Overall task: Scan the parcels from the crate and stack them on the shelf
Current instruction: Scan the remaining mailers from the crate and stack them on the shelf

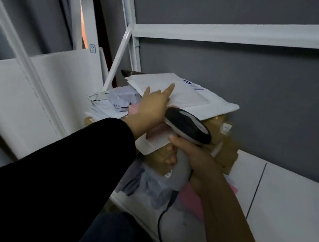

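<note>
A large white padded mailer (pixel 195 99) with a blue-printed label lies on top of a pile of parcels on the white shelf (pixel 288 195). My left hand (pixel 154 104) rests on the mailer's near edge with thumb and forefinger spread flat on its top. My right hand (pixel 190 159) grips the grey handle of a black-headed barcode scanner (pixel 187 128), which hovers just in front of the pile. Its cable hangs down. Below the mailer sit brown cardboard boxes (pixel 227 150), a pink parcel (pixel 157 134) and grey plastic bags (pixel 150 184). No crate is in view.
White metal uprights and a cross beam (pixel 241 35) frame the shelf against a grey wall. Crumpled grey and white poly mailers (pixel 113 101) lie at the pile's left. A white panel (pixel 41 85) stands on the left. Bare shelf board stretches to the right.
</note>
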